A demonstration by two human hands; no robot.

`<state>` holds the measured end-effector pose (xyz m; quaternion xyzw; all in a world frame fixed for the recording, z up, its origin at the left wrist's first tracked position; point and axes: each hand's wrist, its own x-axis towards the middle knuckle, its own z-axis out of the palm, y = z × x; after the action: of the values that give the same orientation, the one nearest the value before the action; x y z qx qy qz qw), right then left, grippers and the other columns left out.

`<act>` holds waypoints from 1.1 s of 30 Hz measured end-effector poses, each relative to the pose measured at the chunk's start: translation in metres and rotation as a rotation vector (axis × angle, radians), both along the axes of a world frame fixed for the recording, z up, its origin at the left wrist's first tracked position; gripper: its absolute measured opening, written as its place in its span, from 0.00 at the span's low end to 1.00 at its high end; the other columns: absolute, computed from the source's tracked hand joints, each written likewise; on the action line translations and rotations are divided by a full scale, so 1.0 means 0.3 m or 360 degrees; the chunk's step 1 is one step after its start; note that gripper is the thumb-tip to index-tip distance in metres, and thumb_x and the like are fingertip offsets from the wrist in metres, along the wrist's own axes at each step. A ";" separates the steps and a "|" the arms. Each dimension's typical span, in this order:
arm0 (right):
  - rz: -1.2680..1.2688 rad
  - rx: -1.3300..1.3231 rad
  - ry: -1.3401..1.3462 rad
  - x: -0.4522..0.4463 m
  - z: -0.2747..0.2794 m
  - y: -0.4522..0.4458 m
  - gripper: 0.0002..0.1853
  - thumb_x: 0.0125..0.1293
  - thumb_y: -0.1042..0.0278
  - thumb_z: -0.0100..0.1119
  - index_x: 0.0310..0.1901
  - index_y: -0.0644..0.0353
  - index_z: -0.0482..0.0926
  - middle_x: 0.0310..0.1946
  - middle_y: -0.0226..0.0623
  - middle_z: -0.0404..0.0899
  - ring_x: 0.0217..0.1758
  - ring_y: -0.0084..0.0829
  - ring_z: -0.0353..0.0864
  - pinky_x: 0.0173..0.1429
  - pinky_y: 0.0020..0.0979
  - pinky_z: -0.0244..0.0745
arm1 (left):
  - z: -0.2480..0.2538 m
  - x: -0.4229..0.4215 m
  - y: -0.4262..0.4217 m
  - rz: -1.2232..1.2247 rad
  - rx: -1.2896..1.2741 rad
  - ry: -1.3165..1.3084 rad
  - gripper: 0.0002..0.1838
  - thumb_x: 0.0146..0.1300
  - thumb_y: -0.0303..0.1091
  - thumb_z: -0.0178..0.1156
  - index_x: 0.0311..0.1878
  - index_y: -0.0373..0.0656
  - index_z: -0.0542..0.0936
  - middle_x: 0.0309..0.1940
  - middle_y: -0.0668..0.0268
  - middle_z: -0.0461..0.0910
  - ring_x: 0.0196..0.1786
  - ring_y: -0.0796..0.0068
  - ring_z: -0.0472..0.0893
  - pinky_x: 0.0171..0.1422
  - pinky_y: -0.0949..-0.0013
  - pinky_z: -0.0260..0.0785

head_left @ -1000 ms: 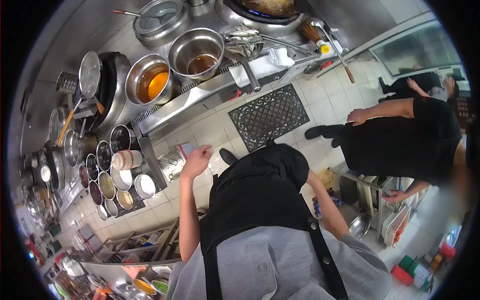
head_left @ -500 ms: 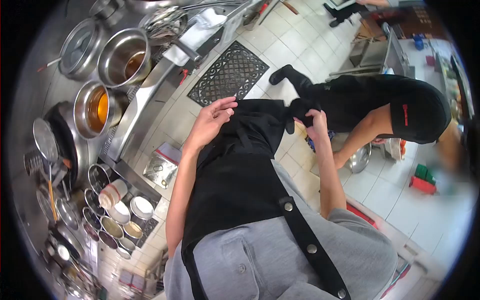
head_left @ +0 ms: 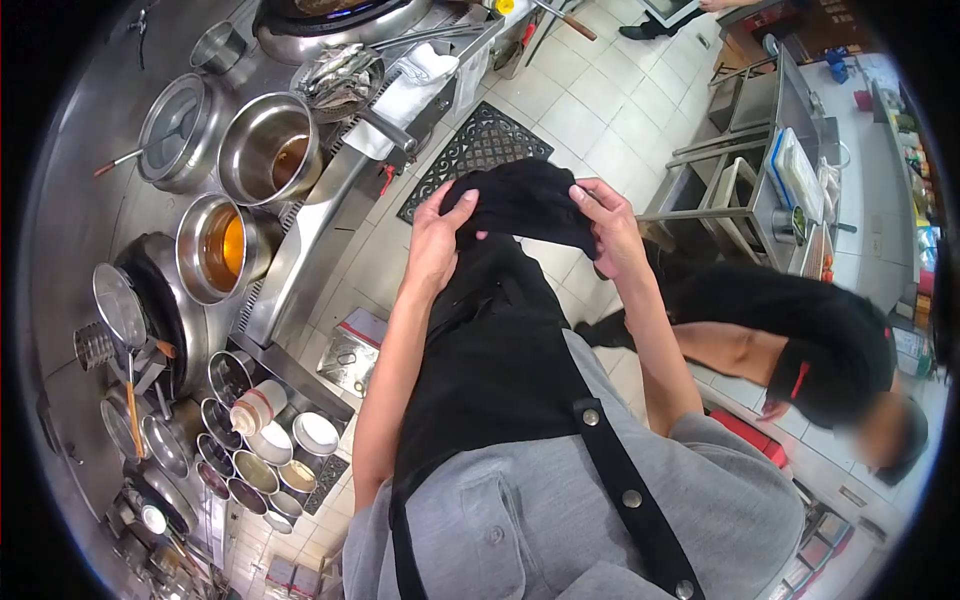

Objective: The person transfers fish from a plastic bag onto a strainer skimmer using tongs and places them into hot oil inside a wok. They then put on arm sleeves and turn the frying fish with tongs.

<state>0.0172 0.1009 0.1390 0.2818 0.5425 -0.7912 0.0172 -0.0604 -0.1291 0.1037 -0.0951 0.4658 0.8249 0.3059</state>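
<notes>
We see the black cloth point(head_left: 530, 205) in the air, just beyond the apron point(head_left: 480, 385), and it is spread between the two hands. The left hand point(head_left: 436, 238) grips one end, with its thumb on top, and the right hand point(head_left: 613, 232) has its fingers closed on the other end. If one of these grips becomes loose, we think that the cloth could slip out and fall to the floor point(head_left: 590, 110); pulling too hard at both ends may also cause this. Another person point(head_left: 835, 335) bends near the right arm, so a careless turn to that side might cause a bump. To the left is the worktop point(head_left: 305, 235) with an open pot point(head_left: 192, 250) of orange liquid, which a wide swing of the cloth could perhaps touch. As for its look, the cloth is plain black and seems soft, bunched and rounded at the top. Because it is as dark as the apron, we cannot tell surely whether the two are separate.
</notes>
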 end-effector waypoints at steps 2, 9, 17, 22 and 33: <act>-0.0149 0.0113 0.0099 -0.018 -0.030 -0.046 0.06 0.71 0.67 0.67 0.43 0.60 0.83 0.30 0.27 0.82 0.27 0.16 0.78 0.23 0.23 0.67 | -0.039 -0.013 -0.007 0.0008 -0.0118 0.0080 0.14 0.76 0.37 0.60 0.55 0.38 0.82 0.39 0.67 0.85 0.32 0.77 0.83 0.32 0.73 0.75; 0.0076 -0.0001 0.0078 -0.048 -0.072 0.002 0.11 0.79 0.60 0.55 0.45 0.61 0.78 0.38 0.34 0.83 0.38 0.27 0.85 0.39 0.33 0.85 | 0.037 -0.037 0.040 0.0166 -0.0876 0.0613 0.20 0.77 0.45 0.58 0.59 0.39 0.83 0.25 0.69 0.79 0.26 0.84 0.73 0.25 0.70 0.72; -0.0351 -0.1062 0.0442 -0.157 -0.127 0.003 0.30 0.80 0.49 0.43 0.64 0.71 0.73 0.59 0.54 0.81 0.60 0.49 0.82 0.65 0.50 0.78 | 0.305 0.003 0.176 -0.0006 -0.0860 0.1522 0.14 0.65 0.25 0.64 0.53 0.33 0.82 0.49 0.50 0.85 0.52 0.48 0.85 0.58 0.57 0.76; -0.0285 -0.1466 0.0457 -0.176 -0.070 -0.009 0.34 0.78 0.37 0.40 0.65 0.61 0.74 0.55 0.49 0.83 0.58 0.45 0.84 0.67 0.48 0.77 | 0.453 -0.011 0.277 -0.0247 -0.1086 0.2172 0.12 0.67 0.23 0.60 0.52 0.32 0.82 0.48 0.52 0.84 0.50 0.51 0.84 0.67 0.58 0.71; 0.0278 -0.1399 0.0356 -0.208 -0.088 0.074 0.17 0.76 0.66 0.58 0.61 0.62 0.74 0.57 0.44 0.81 0.56 0.38 0.84 0.64 0.44 0.81 | 0.560 -0.168 0.353 -0.0110 0.0129 0.0691 0.23 0.82 0.42 0.43 0.58 0.29 0.78 0.40 0.57 0.85 0.40 0.72 0.86 0.49 0.71 0.78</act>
<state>-0.0450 0.1229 0.1126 0.1140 0.1758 -0.9673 0.1429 -0.1107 -0.0233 0.2718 0.1131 0.4903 0.8330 0.2300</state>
